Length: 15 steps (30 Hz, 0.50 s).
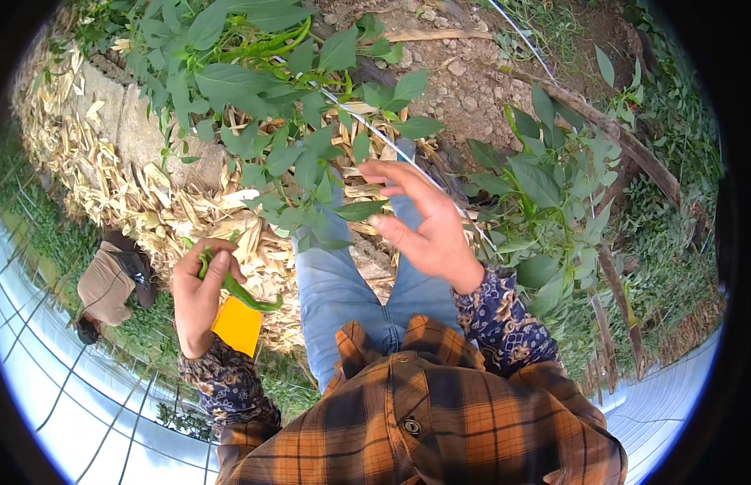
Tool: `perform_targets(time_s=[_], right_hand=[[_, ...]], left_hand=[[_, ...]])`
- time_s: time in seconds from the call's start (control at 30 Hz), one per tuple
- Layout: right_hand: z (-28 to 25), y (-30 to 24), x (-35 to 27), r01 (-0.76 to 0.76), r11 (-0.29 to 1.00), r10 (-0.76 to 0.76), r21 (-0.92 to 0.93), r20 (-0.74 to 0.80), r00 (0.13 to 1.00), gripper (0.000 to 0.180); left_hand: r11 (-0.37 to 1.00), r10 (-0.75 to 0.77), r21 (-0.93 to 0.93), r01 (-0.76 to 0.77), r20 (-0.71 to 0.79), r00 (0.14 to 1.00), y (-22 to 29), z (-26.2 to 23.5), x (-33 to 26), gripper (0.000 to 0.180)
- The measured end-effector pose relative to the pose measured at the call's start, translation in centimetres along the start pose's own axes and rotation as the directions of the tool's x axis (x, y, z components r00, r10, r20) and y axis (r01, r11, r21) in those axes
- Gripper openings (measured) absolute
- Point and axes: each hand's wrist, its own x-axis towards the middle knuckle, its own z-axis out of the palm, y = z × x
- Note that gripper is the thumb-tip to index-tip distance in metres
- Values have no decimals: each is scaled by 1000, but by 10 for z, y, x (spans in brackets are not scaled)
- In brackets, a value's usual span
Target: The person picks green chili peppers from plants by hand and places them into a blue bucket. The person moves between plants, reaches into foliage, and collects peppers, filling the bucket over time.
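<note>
Fingers of the left hand point(199, 297) are curling tight around a bunch of long, slender green chili peppers point(238, 289), sitting low at the person's left side just over a yellow container point(238, 326). The peppers' long axis is running from the fist down and to the right, tips pointing toward the blue-jeaned legs point(335, 283). The right hand point(424, 222) is hanging spread and empty, fingers wide, right at the leafy green pepper plant point(311, 174) — the nearer hand to the foliage.
</note>
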Motion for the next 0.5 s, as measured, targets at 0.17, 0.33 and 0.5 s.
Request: perform_targets(time_s=[0.17,0.33,0.5], right_hand=[[21,-51,-27,-15,1000,11,28,150,989,102],[-15,-28,-64,-223,975,223,-4,48,974,87],[-14,8,-86,-444,824,499,352,-82,862,58]], left_hand=[[780,77,-619,86,231,970,81,119,-4,23],[673,51,-684,283,424,904,102,186,25,16],[795,-5,-504,338,551,834,82,233,49,27]])
